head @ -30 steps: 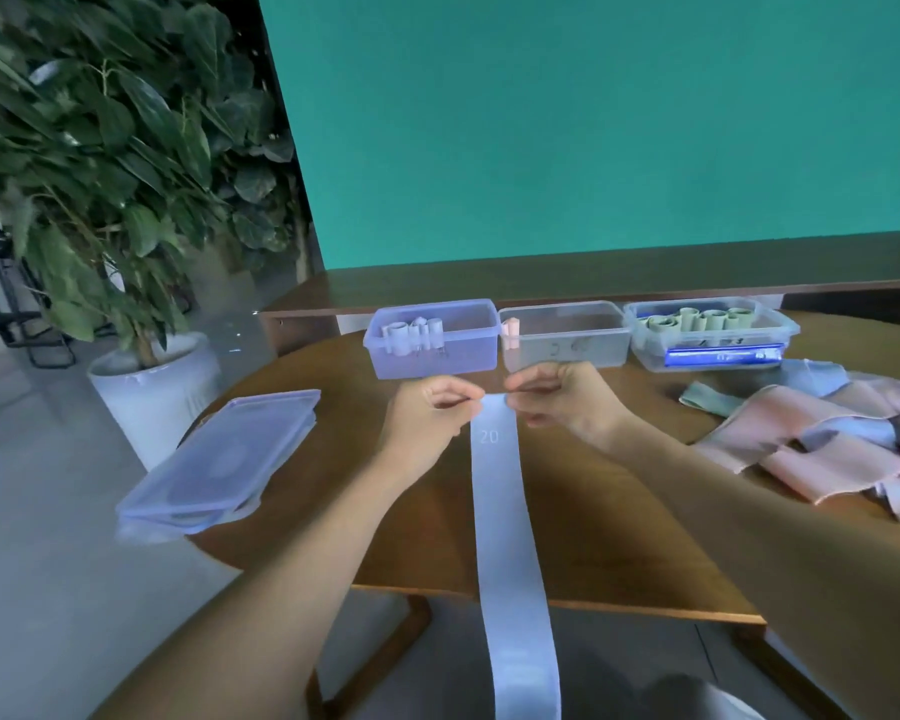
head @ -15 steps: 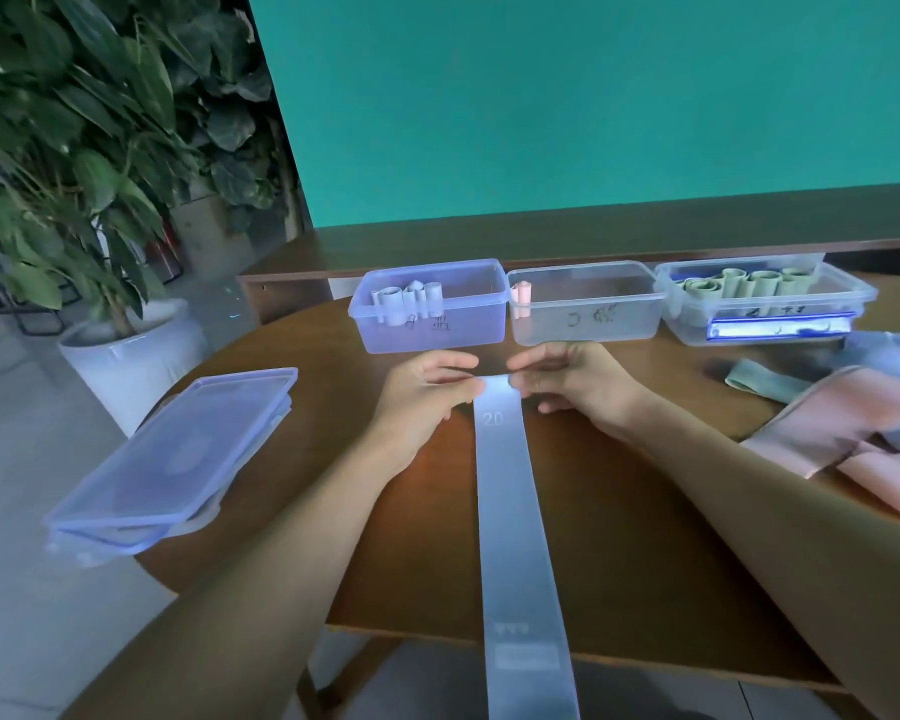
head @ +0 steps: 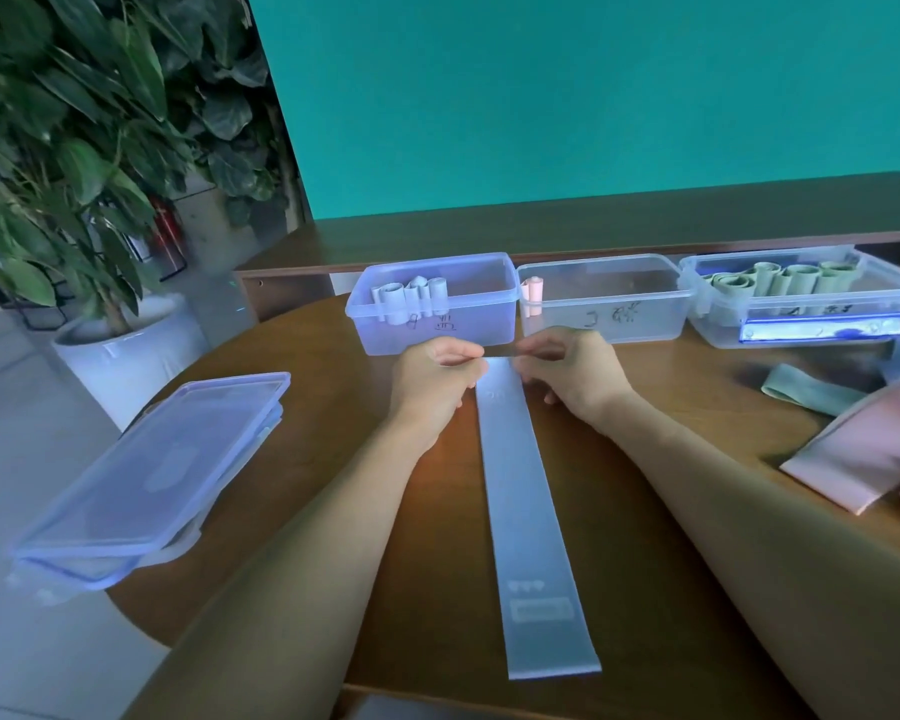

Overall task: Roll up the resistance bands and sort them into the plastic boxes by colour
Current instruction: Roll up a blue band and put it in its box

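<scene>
A long pale blue resistance band (head: 526,506) lies flat on the round wooden table (head: 302,439), running from my hands down to the near edge. My left hand (head: 432,381) and my right hand (head: 567,374) pinch the two corners of its far end. Behind them stand three clear plastic boxes: the left box (head: 468,330) holds rolled blue bands, the middle box (head: 624,319) one pink roll, the right box (head: 801,324) several green rolls.
Loose pink bands (head: 868,459), a green band (head: 806,389) and a blue one lie at the table's right. Stacked box lids (head: 146,480) overhang the left edge. A potted plant (head: 74,163) stands left of the table, a teal wall behind.
The band was dragged further onto the table; its tail, which hung over the near edge, now lies on the top. Both hands kept their pinch on the far end.
</scene>
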`<state>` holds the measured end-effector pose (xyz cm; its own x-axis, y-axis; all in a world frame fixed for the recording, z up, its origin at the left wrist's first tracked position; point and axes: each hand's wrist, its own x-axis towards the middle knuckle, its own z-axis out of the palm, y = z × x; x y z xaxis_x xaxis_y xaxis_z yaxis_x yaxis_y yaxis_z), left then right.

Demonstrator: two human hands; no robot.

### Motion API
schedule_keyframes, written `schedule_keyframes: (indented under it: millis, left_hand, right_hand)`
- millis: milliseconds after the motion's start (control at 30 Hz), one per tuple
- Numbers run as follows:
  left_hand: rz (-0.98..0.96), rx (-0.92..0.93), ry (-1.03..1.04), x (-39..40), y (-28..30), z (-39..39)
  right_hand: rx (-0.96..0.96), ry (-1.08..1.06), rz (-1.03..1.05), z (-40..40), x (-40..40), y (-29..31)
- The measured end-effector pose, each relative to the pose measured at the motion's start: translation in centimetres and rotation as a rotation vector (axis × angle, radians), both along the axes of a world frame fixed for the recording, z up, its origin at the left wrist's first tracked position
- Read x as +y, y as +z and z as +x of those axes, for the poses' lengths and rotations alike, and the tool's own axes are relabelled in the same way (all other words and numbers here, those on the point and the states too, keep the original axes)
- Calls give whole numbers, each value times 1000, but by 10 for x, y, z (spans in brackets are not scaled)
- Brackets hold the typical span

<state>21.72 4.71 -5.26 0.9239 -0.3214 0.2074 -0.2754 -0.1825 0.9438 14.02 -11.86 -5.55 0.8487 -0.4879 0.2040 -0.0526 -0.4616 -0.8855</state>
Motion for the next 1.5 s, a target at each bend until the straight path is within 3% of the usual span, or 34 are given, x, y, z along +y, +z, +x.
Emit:
schedule_keyframes:
  millis: [167,467,600,833,1067,1500]
  left_hand:
    - [80,-32,2,0,-3,6]
    - [408,-180,-26,32,-3,-35]
    - [468,-219,-84,59,-1,-77]
    - [376,-294,-294,121,-2,-165]
    - [367,-532,-419,134,-5,-182]
    - [375,-595,-376,134,-6,-188]
  right_hand:
    - [41,13,-134,-11,4,2]
    - [107,140,-430,-80,34,4]
    - [66,190,-426,-125,53,5]
    - [13,367,-409,-197,77,3]
    - [37,530,-384,-213,74,7]
    - [-33,515,-348,-212,72,2]
